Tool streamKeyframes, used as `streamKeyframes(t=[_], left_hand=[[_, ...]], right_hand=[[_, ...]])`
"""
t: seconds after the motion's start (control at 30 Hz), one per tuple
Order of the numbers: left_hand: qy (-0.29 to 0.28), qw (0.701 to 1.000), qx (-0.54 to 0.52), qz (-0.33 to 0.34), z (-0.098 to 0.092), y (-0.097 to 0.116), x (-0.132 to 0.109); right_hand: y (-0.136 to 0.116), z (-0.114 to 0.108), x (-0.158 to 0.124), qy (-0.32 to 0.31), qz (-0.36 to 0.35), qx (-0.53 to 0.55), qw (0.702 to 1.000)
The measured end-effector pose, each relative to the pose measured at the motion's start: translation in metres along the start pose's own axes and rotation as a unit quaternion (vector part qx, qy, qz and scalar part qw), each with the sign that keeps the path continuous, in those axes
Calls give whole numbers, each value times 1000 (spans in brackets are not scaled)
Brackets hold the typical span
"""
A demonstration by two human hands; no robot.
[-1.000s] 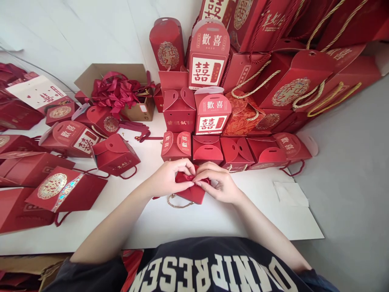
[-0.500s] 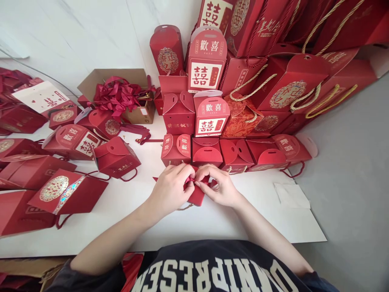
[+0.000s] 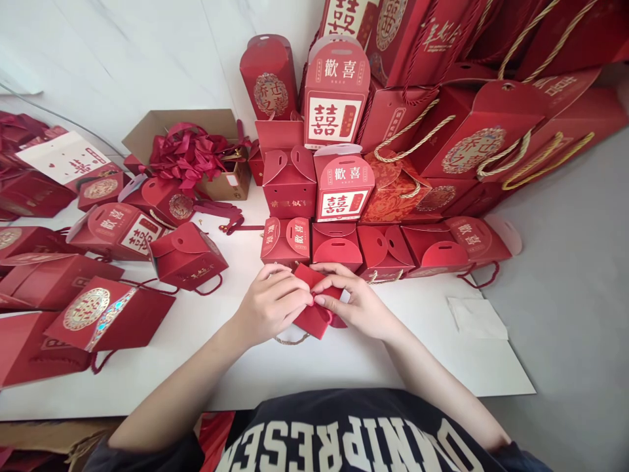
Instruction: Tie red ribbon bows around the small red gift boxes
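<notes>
A small red gift box [image 3: 310, 323] is on the white table in front of me, partly hidden by my fingers. My left hand [image 3: 271, 303] is closed, pinching a red ribbon [image 3: 314, 296] above the box top. From the other side my right hand [image 3: 358, 303] is also closed, thumb and forefinger pinching the same ribbon; its other fingers rest over the box. A beige cord handle [image 3: 293, 341] curves out at the box's near left side.
Red gift boxes and bags [image 3: 339, 246] stand stacked behind my hands. More red boxes [image 3: 189, 255] lie at the left. A cardboard box [image 3: 230, 187] at the back holds dark red ribbons [image 3: 189, 154]. White paper [image 3: 476, 318] lies by the table's right edge.
The box has turned, and more of its top shows between my hands. The pointed ribbon end beside my left hand is out of sight. Both hands still pinch the ribbon.
</notes>
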State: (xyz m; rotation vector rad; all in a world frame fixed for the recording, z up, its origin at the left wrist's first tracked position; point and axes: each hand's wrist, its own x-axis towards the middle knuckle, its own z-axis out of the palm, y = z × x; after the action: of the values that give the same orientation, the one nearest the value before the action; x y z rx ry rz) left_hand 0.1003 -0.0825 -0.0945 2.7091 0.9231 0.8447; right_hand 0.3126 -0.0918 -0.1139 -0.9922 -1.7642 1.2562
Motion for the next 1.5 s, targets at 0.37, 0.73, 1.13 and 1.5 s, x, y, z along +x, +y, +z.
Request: streamKeyframes(t=[0.37,0.73,1.13,1.5], left_hand=[[-54,979,7,-199,-23,9,2],[-158,926,-190,-284,-39,5,4],[-119,961,-56,-243,-41,2,-2],[-115,967,-203,-99,-43,-3,-5]], right_hand=[[-1,-1,1,16,45,67,997],[-6,-16,-5,-23,29,16,999],[-8,-20,-8,18,9,-76,997],[-8,-19,-9,-4,-34,-99,995]])
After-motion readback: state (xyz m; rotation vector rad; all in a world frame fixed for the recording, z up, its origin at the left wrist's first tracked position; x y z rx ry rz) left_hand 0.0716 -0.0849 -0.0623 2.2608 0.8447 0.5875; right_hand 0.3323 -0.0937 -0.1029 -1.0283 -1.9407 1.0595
